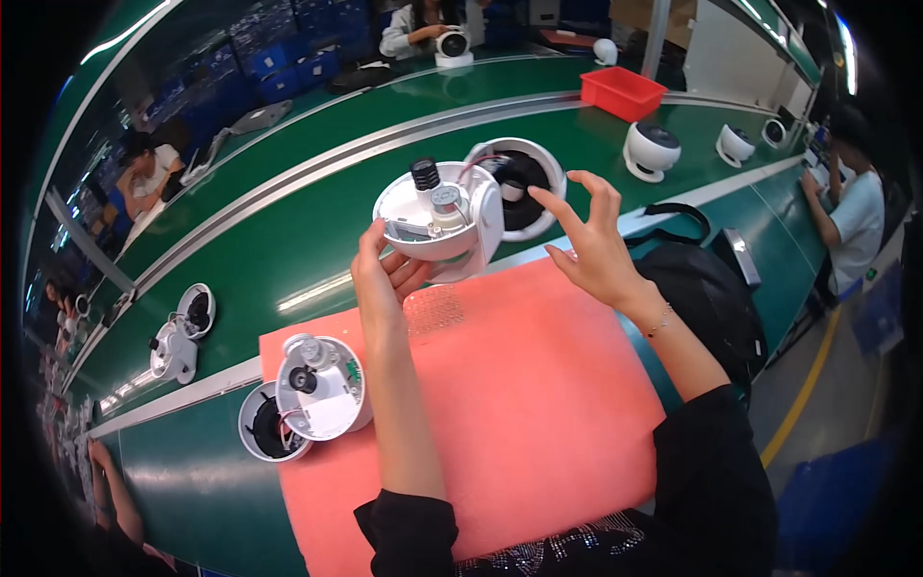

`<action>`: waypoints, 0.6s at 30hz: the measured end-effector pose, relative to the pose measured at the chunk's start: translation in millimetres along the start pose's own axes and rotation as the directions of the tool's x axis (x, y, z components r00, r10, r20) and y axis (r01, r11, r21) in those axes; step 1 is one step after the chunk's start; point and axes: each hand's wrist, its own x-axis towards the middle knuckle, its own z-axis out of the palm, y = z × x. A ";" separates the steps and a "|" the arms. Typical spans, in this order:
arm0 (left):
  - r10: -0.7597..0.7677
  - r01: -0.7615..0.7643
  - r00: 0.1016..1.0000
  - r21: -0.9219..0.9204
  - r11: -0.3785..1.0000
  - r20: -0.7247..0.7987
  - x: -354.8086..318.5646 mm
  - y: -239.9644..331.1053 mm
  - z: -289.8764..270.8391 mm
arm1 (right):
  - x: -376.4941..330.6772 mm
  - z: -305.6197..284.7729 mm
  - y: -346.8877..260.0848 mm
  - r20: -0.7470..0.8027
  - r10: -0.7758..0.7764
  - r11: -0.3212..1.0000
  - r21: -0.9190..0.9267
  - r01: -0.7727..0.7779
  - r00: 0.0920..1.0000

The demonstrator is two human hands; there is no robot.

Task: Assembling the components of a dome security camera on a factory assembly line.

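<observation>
My left hand (383,274) holds a white half-round fan housing (437,221) up above the pink foam mat (510,404); a small motor and a black spring-like part stick up inside it. Thin wires join it to a round white shell with a black middle (524,185) lying just behind on the green belt. My right hand (588,236) hovers to the right of the housing, fingers spread, holding nothing. At the mat's left edge lies a second opened unit (317,389) beside its round shell (261,425).
The green conveyor belt (317,192) curves across the view. It carries another opened unit (178,337), a red bin (622,91) and assembled white fans (652,149). A black bag (707,288) sits at my right. Other people work at the left, far side and right.
</observation>
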 end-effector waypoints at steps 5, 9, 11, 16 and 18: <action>-0.058 0.024 0.965 0.133 0.991 0.257 -11.5 3.0 15.9 | -47.2 -29.3 22.6 -0.123 -0.196 0.972 -0.154 0.176 0.973; -0.104 0.074 0.944 0.105 0.992 0.313 -10.9 0.1 22.4 | -72.3 -68.4 25.9 -0.161 -0.300 0.946 -0.177 0.272 0.940; -0.061 0.022 0.947 0.125 0.992 0.316 -0.8 -10.5 17.1 | -78.3 -83.8 20.8 -0.134 -0.278 0.960 -0.048 0.274 0.951; -0.341 0.001 0.651 0.449 0.894 0.678 9.5 -32.1 -0.6 | -90.0 -106.9 4.0 0.209 -0.044 0.643 0.754 -0.132 0.977; -0.511 -0.083 0.271 0.549 0.832 0.816 -2.0 -42.2 11.8 | -108.3 -108.6 -5.7 0.444 0.121 0.406 0.794 -0.453 0.888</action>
